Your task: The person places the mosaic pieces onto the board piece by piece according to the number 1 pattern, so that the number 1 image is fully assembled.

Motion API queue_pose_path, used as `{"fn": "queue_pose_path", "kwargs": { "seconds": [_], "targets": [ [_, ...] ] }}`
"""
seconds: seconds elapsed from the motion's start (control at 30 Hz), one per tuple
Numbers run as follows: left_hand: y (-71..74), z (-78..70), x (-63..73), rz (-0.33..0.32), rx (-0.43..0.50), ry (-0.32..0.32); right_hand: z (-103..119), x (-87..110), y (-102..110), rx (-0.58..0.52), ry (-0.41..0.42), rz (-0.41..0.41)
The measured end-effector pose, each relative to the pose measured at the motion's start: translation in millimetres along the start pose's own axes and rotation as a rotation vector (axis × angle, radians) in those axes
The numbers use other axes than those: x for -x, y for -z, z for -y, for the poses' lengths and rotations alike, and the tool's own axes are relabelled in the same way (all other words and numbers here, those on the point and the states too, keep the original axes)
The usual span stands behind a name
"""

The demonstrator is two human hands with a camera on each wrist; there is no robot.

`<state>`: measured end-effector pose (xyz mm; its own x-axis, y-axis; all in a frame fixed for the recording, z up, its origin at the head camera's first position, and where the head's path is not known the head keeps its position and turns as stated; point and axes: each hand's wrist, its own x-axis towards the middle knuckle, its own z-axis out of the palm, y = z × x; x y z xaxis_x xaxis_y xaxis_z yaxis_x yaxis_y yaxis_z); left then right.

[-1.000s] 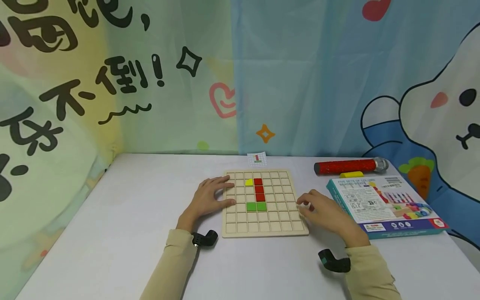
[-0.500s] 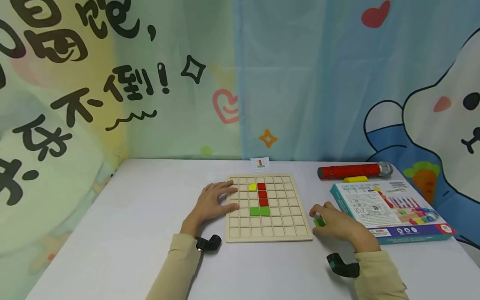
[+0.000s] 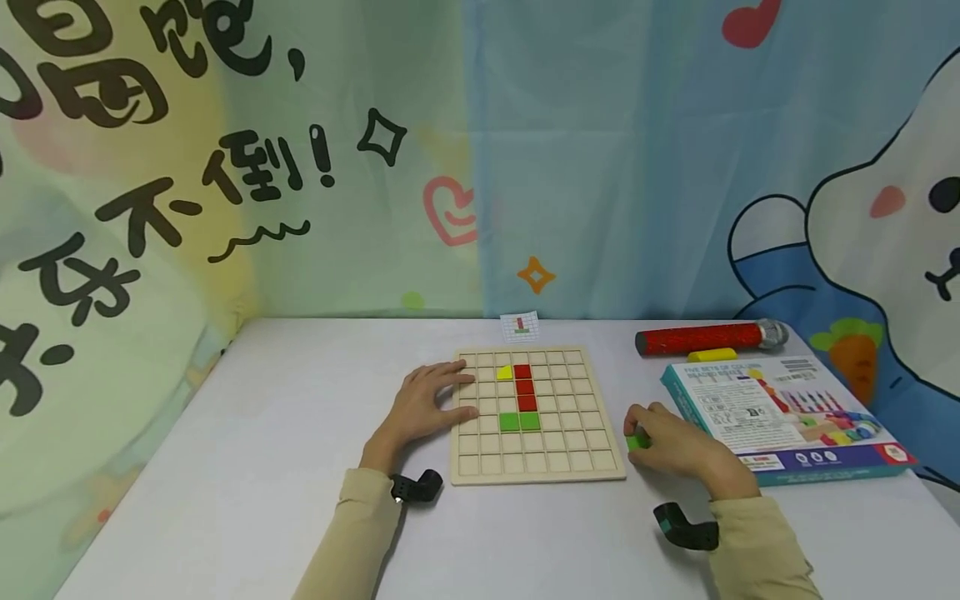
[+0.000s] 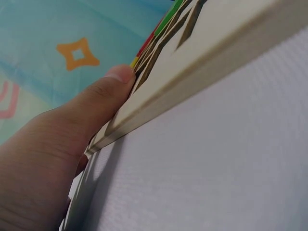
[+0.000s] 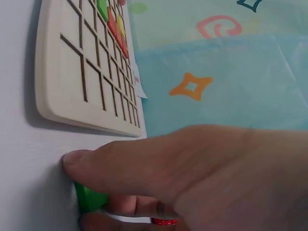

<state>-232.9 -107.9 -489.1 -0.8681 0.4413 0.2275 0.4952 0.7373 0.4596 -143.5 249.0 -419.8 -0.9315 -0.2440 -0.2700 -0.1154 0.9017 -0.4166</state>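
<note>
A square wooden grid board [image 3: 570, 417] lies on the white table, and several coloured pieces sit in its cells. Among these are a yellow piece [image 3: 504, 372], red pieces [image 3: 527, 403] in a column and green pieces [image 3: 509, 422] side by side below. My left hand [image 3: 423, 407] rests at the board's left edge, thumb and fingers spread; the left wrist view has the thumb [image 4: 103, 94] lying over the board's rim. Just off the board's right edge, my right hand [image 3: 678, 446] pinches a green block [image 5: 89, 198] low by the tabletop. Fingers partly hide that block.
Behind the board lies a small printed grid card [image 3: 520, 327]. To the right is a flat teal-edged box [image 3: 757, 408], with a yellow piece [image 3: 712, 355] and a red cylinder with a silver end [image 3: 697, 339] behind it. A printed curtain [image 3: 600, 167] hangs at the table's back.
My right hand has drawn away from the board's right edge, and the green block now shows in its fingers. The left hand keeps its place on the board. The head view has shifted slightly.
</note>
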Motion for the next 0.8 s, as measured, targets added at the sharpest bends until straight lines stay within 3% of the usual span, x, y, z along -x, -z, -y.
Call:
{"fn": "queue_pose_path", "kwargs": {
  "seconds": [0.8],
  "targets": [
    [-0.2, 0.9, 1.3, -0.007, 0.023, -0.01, 0.5, -4.5, -3.3, -0.027, -0.011, -0.011]
  ]
}}
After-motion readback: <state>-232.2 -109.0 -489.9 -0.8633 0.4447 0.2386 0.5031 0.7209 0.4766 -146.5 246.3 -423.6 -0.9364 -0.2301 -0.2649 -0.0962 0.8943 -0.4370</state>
